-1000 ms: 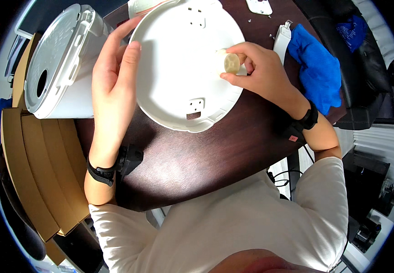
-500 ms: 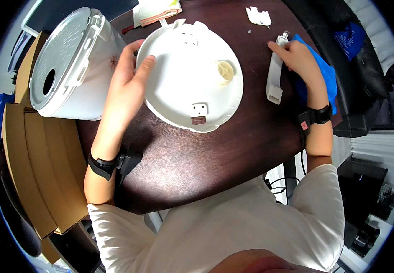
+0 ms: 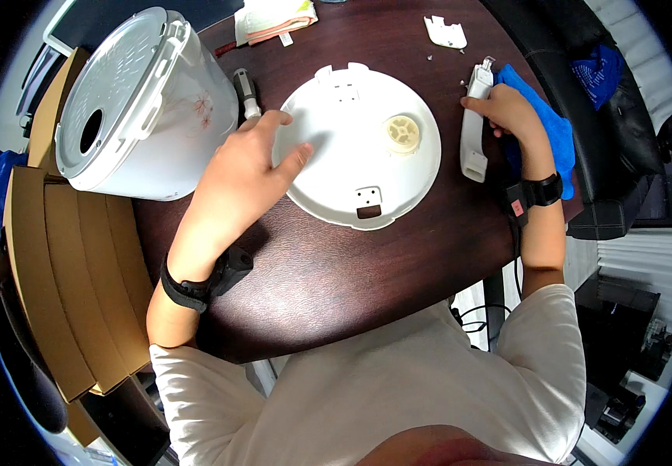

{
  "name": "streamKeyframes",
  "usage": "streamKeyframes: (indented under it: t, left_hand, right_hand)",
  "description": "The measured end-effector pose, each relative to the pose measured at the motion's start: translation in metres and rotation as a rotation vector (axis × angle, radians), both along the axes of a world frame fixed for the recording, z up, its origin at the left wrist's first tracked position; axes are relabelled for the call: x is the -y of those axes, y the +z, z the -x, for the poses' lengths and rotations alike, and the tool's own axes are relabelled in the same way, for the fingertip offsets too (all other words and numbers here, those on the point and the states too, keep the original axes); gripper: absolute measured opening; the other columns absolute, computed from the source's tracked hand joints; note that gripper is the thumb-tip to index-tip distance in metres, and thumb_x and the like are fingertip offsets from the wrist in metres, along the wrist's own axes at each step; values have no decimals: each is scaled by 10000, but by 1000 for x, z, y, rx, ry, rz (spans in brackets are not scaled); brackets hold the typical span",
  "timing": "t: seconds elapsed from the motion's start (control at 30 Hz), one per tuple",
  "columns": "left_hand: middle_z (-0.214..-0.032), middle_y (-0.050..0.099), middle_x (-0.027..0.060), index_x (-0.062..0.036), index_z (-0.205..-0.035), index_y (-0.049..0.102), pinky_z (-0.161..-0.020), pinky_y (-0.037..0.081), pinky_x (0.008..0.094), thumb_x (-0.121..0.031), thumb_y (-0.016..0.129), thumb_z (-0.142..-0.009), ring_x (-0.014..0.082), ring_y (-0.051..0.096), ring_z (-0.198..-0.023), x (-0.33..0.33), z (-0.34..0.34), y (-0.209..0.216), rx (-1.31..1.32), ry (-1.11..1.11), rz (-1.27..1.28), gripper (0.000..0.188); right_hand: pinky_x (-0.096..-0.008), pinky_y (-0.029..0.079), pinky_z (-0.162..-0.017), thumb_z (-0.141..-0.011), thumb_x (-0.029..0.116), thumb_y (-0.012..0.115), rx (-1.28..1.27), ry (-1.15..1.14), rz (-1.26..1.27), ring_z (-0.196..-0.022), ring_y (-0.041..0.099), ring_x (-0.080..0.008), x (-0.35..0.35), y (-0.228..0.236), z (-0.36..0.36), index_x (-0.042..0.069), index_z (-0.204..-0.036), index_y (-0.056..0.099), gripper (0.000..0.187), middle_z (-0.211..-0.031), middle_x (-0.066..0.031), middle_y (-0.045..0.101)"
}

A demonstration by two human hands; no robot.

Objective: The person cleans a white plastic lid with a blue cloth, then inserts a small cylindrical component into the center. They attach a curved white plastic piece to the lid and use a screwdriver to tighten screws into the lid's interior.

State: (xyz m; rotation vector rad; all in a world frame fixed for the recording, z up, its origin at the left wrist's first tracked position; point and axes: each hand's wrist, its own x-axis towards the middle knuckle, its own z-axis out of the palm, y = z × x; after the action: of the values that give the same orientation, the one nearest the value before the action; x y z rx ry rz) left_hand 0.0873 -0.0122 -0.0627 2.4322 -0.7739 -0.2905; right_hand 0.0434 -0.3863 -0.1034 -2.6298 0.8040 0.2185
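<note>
A round white plastic cover lies on the dark table in front of me, with a cream-coloured round knob on its right part. At the cover's left rim is my left hand, thumb and fingers apart, the thumb reaching over the edge. Whether it touches the rim I cannot tell. On the right, my right hand pinches a long white plastic handle along its upper half. The handle has a small metal piece at its far end and an opening at its near end.
A large white lidded appliance body stands at the left, with a screwdriver beside it. Folded cloths lie at the back. A small white plastic piece sits far right. A blue cloth lies under my right wrist; cardboard borders the table's left.
The white cover has shifted right and now lies flatter. My left hand has moved right and its fingers have come off the rim's top; the screwdriver is uncovered. My right hand stays at the handle.
</note>
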Motion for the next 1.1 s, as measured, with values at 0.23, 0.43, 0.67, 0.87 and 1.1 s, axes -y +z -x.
streamKeyframes:
  t: [0.23, 0.43, 0.67, 0.87, 1.1]
  left_hand:
    - [-1121, 661, 229, 45, -1165, 625, -930, 504, 430, -291, 693, -884, 380, 650, -1037, -4, 10, -5, 82, -147, -80, 444]
    - [-1183, 639, 243, 28, -1174, 621, -958, 490, 417, -275, 773, -820, 377, 623, -1106, -3, 12, -10, 82, -210, -161, 491]
    - [-1501, 398, 262, -35, -1364, 535, -1191, 272, 485, -386, 833, -720, 441, 274, -1449, -5, 24, -10, 198, -327, -351, 792]
    - [-1532, 350, 250, -68, -1374, 533, -1184, 310, 482, -252, 840, -701, 404, 289, -1449, 1, 26, -14, 94, -477, -251, 762]
    - [-1541, 365, 189, -98, -1353, 556, -1165, 365, 465, -99, 793, -742, 384, 308, -1443, 6, 29, -21, 141, -567, -241, 655]
  right_hand:
    - [-293, 468, -395, -833, 335, 665, 135, 15, -225, -475, 629, -198, 10, 5, 0, -59, -825, 674, 394, -628, -112, 648]
    - [-283, 487, -509, -848, 322, 652, 262, 76, -506, -612, 631, -155, -6, 8, 7, 9, -936, 673, 326, -749, -67, 658]
    - [-291, 467, -683, -854, 324, 659, 374, 177, -788, -769, 601, -127, -28, 4, 8, 61, -1008, 662, 305, -842, -12, 625]
    - [-280, 456, -669, -852, 333, 657, 303, 148, -859, -750, 594, -126, -33, 0, 6, 63, -995, 661, 306, -832, -13, 624]
    - [-278, 449, -663, -851, 345, 664, 307, 165, -916, -729, 582, -126, -39, -5, 5, 77, -932, 644, 281, -802, -8, 605]
